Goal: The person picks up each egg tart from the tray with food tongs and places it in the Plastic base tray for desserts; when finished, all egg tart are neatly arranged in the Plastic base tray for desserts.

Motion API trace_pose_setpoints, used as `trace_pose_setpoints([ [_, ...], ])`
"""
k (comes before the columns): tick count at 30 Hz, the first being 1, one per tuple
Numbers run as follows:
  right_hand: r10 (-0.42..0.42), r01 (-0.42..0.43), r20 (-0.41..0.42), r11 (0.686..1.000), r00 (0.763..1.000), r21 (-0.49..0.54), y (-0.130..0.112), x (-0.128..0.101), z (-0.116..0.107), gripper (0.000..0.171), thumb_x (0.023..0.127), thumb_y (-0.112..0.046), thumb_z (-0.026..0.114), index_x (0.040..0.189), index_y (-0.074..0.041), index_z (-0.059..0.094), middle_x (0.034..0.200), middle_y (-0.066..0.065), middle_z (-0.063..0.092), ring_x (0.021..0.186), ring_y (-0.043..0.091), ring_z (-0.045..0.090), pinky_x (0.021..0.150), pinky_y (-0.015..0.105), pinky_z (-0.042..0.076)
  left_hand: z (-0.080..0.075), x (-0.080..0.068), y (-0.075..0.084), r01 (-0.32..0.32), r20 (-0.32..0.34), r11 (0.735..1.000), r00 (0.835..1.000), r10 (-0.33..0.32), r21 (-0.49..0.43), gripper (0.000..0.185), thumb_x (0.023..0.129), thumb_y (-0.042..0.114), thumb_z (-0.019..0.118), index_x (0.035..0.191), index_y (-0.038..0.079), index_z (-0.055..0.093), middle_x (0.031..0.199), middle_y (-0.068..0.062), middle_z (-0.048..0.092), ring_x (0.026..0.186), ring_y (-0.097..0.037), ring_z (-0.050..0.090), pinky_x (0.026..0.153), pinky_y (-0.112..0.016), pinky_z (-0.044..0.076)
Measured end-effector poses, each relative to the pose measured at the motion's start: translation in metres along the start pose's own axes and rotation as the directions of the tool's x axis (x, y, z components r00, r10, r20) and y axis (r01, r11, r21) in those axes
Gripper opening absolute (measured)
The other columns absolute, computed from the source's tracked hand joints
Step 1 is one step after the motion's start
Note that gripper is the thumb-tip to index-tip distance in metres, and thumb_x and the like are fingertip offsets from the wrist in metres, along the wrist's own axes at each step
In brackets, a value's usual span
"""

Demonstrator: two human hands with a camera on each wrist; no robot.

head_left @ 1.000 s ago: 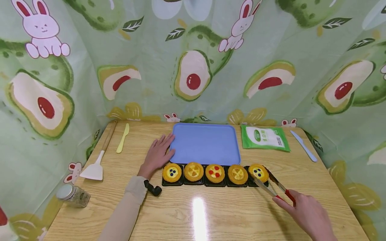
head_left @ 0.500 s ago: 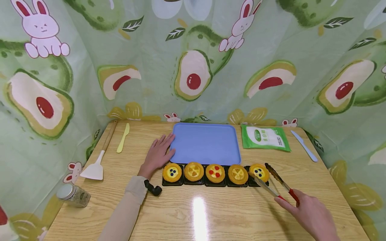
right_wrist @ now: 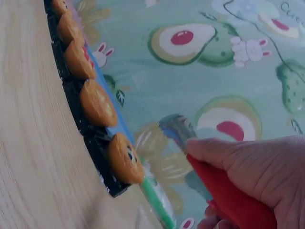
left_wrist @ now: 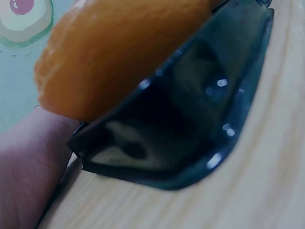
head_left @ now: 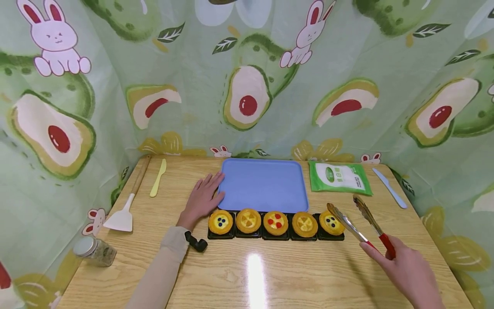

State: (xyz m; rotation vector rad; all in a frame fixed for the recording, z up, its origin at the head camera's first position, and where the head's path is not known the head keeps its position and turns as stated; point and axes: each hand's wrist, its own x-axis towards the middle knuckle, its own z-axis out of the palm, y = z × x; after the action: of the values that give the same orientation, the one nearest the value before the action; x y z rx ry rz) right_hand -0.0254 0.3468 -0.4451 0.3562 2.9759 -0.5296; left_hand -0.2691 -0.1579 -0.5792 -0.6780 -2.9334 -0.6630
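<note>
In the head view my right hand holds red-handled metal tongs. The tongs' arms are spread, and their tips stand above and right of the rightmost egg tart, which has dark blue dots. Nothing is between the tips. My left hand lies flat with straight fingers at the left edge of a blue tray. Along the tray's front runs a row of several tarts in black plastic holders; the middle tart has red dots. The left wrist view shows one black holder close up.
A green and white packet and a blue knife lie at the back right. On the left are a yellow knife, a white spatula with a wooden handle, and a glass jar. A printed curtain surrounds the table.
My right hand has moved slightly right with the tongs, whose arms have spread and lifted off the rightmost tart. That tart still sits in its holder. The left hand has not moved.
</note>
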Motion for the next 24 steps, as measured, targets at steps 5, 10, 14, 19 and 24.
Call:
trace_pose_setpoints([
  [5,-0.006,0.007,-0.064,1.000,0.998,0.020,0.008,0.007,0.006,0.064,0.098,-0.066,0.060,0.091,-0.003,0.056,0.067,0.004,0.047,0.058,0.022,0.044,0.055,0.034,0.031,0.001,0.000,0.000,0.000,-0.002,1.000,1.000,0.000,-0.001,0.067,0.109,0.052,0.041,0.168,0.025,0.025,0.173,0.006,0.021,0.161,-0.029,0.016,0.128,-0.055,0.011],
  [10,0.040,-0.037,-0.082,0.999,0.996,0.039,0.021,0.017,0.015,0.068,0.099,-0.066,0.057,0.100,0.002,0.058,0.069,0.004,0.053,0.060,0.023,0.049,0.052,0.034,0.034,0.002,-0.001,0.000,0.005,0.004,1.000,1.000,-0.005,0.005,0.067,0.109,0.052,0.040,0.168,0.027,0.023,0.174,0.008,0.019,0.161,-0.028,0.015,0.129,-0.054,0.010],
  [14,0.106,-0.103,-0.058,0.993,0.993,0.055,0.033,0.024,0.024,0.069,0.098,-0.070,0.055,0.093,-0.001,0.053,0.068,0.005,0.050,0.060,0.024,0.050,0.052,0.035,0.034,0.001,-0.001,0.000,0.006,0.005,1.000,1.000,-0.006,0.004,0.067,0.109,0.052,0.041,0.168,0.026,0.024,0.174,0.007,0.020,0.161,-0.029,0.016,0.128,-0.055,0.010],
  [19,0.184,-0.179,-0.079,0.981,0.980,0.069,0.047,0.031,0.038,0.070,0.096,-0.071,0.056,0.086,-0.002,0.049,0.066,0.006,0.046,0.060,0.026,0.048,0.053,0.036,0.033,0.001,-0.001,0.000,0.001,0.002,1.000,1.000,-0.001,0.008,0.068,0.108,0.053,0.041,0.168,0.025,0.024,0.174,0.007,0.021,0.161,-0.029,0.016,0.128,-0.055,0.011],
  [24,0.231,-0.218,-0.158,0.971,0.960,0.094,0.058,0.036,0.047,0.069,0.095,-0.069,0.060,0.079,-0.004,0.048,0.064,0.008,0.047,0.060,0.028,0.049,0.051,0.037,0.034,0.001,0.000,0.000,-0.004,-0.008,1.000,1.000,0.004,0.003,0.068,0.108,0.051,0.043,0.168,0.024,0.026,0.173,0.005,0.023,0.161,-0.030,0.017,0.127,-0.057,0.012],
])
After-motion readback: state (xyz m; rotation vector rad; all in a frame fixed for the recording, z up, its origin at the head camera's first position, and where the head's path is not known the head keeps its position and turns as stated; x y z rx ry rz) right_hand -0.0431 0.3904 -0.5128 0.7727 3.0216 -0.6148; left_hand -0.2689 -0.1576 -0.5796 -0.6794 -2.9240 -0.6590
